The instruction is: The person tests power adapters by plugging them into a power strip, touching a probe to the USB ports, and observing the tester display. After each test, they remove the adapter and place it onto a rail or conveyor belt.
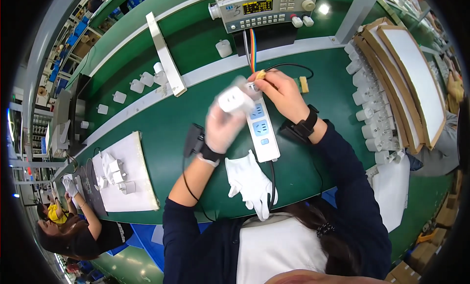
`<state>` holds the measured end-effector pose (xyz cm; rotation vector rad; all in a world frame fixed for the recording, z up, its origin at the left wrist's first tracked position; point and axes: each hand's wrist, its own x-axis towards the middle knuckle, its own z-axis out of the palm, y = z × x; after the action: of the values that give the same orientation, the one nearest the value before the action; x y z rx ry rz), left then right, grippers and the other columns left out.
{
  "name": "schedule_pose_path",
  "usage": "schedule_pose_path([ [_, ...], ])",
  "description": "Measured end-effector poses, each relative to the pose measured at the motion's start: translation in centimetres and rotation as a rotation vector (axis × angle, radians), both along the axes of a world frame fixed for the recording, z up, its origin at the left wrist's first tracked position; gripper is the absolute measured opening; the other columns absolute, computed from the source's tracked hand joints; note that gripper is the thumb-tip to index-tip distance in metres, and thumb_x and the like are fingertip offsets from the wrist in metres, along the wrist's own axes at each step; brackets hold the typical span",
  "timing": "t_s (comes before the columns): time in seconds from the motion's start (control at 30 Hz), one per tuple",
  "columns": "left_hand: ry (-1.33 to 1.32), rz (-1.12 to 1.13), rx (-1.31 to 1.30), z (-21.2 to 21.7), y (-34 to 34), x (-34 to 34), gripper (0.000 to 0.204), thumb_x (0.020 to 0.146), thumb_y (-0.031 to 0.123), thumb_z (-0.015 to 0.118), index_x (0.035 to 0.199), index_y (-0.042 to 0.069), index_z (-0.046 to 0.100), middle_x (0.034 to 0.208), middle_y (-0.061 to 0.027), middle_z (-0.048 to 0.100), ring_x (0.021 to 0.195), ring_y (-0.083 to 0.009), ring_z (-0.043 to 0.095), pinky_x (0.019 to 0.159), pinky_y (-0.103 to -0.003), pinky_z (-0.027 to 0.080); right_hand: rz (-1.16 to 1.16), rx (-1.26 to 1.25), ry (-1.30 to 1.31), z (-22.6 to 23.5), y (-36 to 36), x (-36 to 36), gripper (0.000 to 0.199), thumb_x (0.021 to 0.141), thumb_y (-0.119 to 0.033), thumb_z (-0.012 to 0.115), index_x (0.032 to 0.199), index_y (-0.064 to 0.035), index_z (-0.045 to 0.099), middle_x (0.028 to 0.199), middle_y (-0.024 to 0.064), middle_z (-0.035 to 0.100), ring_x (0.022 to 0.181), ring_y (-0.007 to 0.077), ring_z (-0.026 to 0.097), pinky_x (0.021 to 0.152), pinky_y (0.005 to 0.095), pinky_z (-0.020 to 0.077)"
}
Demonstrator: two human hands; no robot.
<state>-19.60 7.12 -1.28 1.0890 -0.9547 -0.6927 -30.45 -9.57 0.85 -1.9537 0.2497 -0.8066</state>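
Head view: left hand (223,124) in a thin translucent glove, motion-blurred, fingers curled around a small white plug adapter (235,98), holding it above the top end of a white power strip (262,129) that lies lengthwise on the green table (161,122). Right hand (279,93) bare, black band at the wrist, fingers closed in a pinch on a small yellowish connector (260,74) at the end of a rainbow ribbon cable (252,53); the hand sits just right of the adapter, close over the strip's top end. Cannot tell if adapter touches the strip, blur hides it. Ribbon cable runs up to a grey bench instrument (264,8) with lit display and keypad at the far edge. A white cloth glove (252,183) lies flat on the table just left of the strip's lower end, near the person's chest. Black small device (194,139) with a cable beside the left wrist. At left a white sheet (134,156) carries a few more white adapters (115,172); others scattered on the far strip of table. At right rows of white adapters (369,102) stand beside stacked cardboard trays (411,83). Another person (73,225) sits at lower left, well apart.
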Motion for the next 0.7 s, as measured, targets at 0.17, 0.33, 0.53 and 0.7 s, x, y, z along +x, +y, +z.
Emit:
schedule_pose_path([
  [0.17,-0.924,0.508,0.149,3.3,-5.0,10.9,0.05,0.079,0.003,0.063,0.128,0.008,0.054,0.121,-0.0193,0.058,0.108,-0.0309,0.06,0.095,-0.034,0.046,-0.034,-0.182,0.106,-1.5,-0.7,0.3,0.015,0.09,-0.011,0.06,0.092,0.0023,0.066,0.1,0.0086,0.066,0.088,0.0207,0.058,0.079,0.0297,0.0471],
  [0.33,-1.063,0.486,0.664,1.8,-7.4,18.0,0.048,0.084,0.007,0.057,0.131,0.007,0.051,0.118,-0.022,0.06,0.103,-0.0345,0.062,0.091,-0.038,0.05,0.006,-0.182,0.12,-0.9,-0.2,0.6,0.015,0.09,-0.011,0.06,0.091,0.0025,0.065,0.097,0.0084,0.066,0.089,0.0218,0.057,0.079,0.0295,0.0467],
  [0.53,-1.756,0.583,0.883,1.4,-5.1,24.3,0.053,0.088,0.014,0.048,0.14,0.014,0.042,0.114,-0.0179,0.063,0.099,-0.0342,0.064,0.084,-0.042,0.052,-0.012,-0.053,0.122,-0.9,0.5,0.6,0.014,0.089,-0.011,0.06,0.09,0.0018,0.065,0.096,0.0078,0.067,0.089,0.0226,0.056,0.079,0.0295,0.0465],
  [0.7,-1.966,0.561,1.118,1.8,1.4,27.0,0.044,0.088,0.019,0.052,0.132,0.013,0.049,0.105,-0.0134,0.065,0.097,-0.0305,0.063,0.077,-0.041,0.052,-0.002,-0.123,0.103,-1.3,0.0,0.6,0.014,0.09,-0.011,0.06,0.092,0.0011,0.066,0.098,0.0079,0.067,0.091,0.0224,0.056,0.08,0.0298,0.0467],
])
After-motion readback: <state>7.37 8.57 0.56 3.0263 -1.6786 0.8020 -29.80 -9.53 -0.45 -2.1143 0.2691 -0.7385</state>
